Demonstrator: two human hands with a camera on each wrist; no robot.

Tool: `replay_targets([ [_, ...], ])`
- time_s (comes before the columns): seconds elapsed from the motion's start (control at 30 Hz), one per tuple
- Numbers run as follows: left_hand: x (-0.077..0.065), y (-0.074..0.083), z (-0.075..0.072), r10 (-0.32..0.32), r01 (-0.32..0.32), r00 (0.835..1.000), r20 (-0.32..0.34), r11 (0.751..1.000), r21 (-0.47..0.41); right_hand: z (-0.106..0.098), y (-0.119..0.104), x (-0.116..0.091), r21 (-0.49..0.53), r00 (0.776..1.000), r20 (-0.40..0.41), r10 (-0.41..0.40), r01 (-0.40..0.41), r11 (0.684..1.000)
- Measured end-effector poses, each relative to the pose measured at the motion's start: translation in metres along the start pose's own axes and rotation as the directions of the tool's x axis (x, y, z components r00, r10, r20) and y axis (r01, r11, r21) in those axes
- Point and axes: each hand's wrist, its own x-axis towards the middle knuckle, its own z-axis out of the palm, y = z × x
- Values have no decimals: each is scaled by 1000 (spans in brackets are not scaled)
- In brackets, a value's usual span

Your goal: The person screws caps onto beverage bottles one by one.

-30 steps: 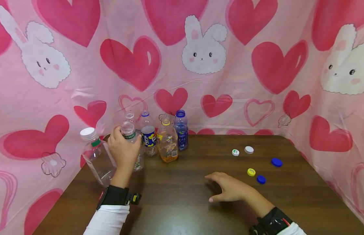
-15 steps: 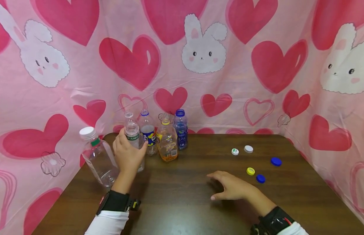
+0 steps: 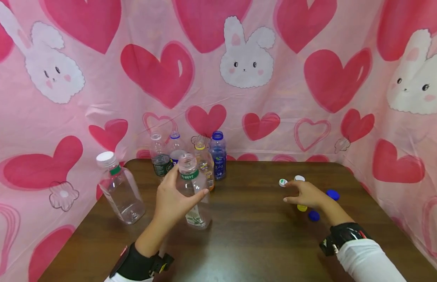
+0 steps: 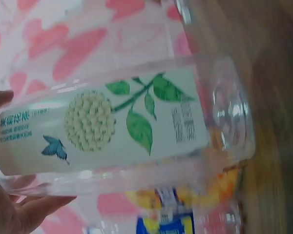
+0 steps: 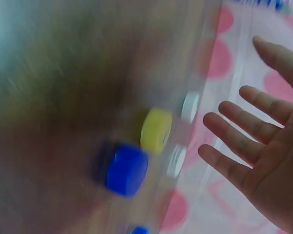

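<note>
In the head view my left hand (image 3: 172, 200) grips a clear plastic bottle (image 3: 200, 184) with a green neck band and no cap. The left wrist view shows its pale label (image 4: 161, 126) with a white flower, leaves and a butterfly. Over the bottle caps, my right hand (image 3: 306, 194) holds nothing. Its fingers (image 5: 266, 102) look extended and apart in the right wrist view. Near its fingertips lies a white cap with a green mark (image 3: 282, 183). A plain white cap (image 3: 300, 178) and a yellow cap (image 3: 302, 208) are partly hidden by this hand. Two blue caps (image 3: 314, 216) sit nearby.
A large clear bottle with a white cap (image 3: 123, 192) stands at the left. Behind the held bottle are a green-labelled bottle (image 3: 162, 163), a Pepsi bottle (image 3: 176, 147), a yellow-necked bottle (image 3: 205, 162) and a blue bottle (image 3: 219, 156). A pink curtain (image 3: 281, 145) hangs behind the table.
My left hand has brought the gripped bottle from the group at the left toward the middle and nearer me. My right hand has moved right and forward, over the caps.
</note>
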Motion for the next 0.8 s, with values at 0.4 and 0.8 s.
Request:
replay_targets([
  [0.4,-27,39,27,165,-134,974,152,971,-198,-29,46,30,-152,983,-148,111,-133,979],
  [0.8,-49,65,31,325,-235,913,247,914,-331,-20,67,60,-140,959,-71,274,-282,949],
])
